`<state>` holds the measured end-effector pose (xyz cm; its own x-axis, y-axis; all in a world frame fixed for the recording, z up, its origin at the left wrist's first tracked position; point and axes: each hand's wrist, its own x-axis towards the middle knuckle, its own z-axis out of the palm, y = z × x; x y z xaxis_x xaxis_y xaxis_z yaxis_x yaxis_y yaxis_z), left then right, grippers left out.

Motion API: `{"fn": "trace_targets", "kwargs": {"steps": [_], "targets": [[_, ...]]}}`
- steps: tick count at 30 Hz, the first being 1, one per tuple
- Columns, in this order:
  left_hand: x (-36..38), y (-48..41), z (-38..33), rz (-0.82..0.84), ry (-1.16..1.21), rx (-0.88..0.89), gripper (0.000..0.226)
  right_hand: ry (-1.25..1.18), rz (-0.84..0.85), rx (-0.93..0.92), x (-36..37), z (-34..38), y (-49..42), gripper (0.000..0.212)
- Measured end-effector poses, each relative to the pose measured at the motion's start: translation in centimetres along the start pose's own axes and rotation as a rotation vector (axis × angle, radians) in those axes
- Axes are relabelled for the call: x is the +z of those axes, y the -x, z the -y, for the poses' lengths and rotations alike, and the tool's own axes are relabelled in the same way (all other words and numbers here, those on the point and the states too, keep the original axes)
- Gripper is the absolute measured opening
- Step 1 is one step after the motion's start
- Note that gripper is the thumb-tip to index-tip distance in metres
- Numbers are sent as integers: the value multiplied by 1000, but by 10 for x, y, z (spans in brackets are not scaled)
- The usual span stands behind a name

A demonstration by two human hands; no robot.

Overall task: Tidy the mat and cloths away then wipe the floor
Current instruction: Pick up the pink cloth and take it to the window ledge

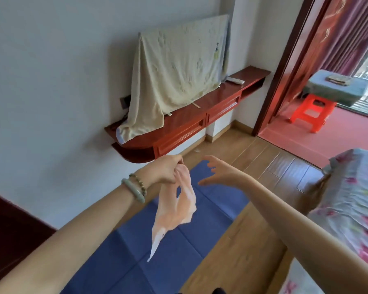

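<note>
Pinching a thin peach cloth [177, 205] by its top edge, the left hand [164, 169] hangs it at centre frame above a blue mat [119, 257] that runs from the bottom edge up toward the middle. Two bracelets [136, 190] circle that wrist. The cloth's long axis falls almost straight down, its pointed tail trailing toward lower left, clear of the mat. Just to its right the right hand [221, 172] hovers empty, fingers spread and lightly bent, thumb apart, not touching the cloth. This free hand sits level with the pinch and close to the loose upper hem, so a second grip from the right, to fold the cloth, looks the likely next call. At upper centre a cream cloth [179, 66] drapes what seems a screen on a red-brown shelf [189, 122], a white remote [235, 81] beside it. An orange stool [312, 112] stands through the doorway at upper right, and a flowered bedspread [353, 209] fills the lower right. The mat lies flat on the wooden floor [253, 240]. No brand, label or writing can be read.
</note>
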<state>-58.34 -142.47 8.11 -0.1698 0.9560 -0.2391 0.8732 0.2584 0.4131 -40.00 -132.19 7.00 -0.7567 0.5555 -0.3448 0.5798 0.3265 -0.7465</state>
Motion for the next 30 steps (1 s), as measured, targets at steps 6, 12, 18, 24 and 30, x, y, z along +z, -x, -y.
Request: {"fn": "trace_targets", "kwargs": {"steps": [6,12,18,24,30], "targets": [[0,-49,-85,-146,-229,277,47,-260,-13,-99,-37,-14,2,86],[-5,-89,-133,-341,-321,740,46,-314,-207,-119,-90,-48,0,38],[2,-152,-152,-106,346,517,83,-208,-528,-50,-148,-80,2,6],[64,-227,-142,225,832,202,111,-258,-729,-58,-232,-110,3,13],[102,-310,-217,438,585,292,56,-355,-877,-92,-323,-130,-17,8]]}}
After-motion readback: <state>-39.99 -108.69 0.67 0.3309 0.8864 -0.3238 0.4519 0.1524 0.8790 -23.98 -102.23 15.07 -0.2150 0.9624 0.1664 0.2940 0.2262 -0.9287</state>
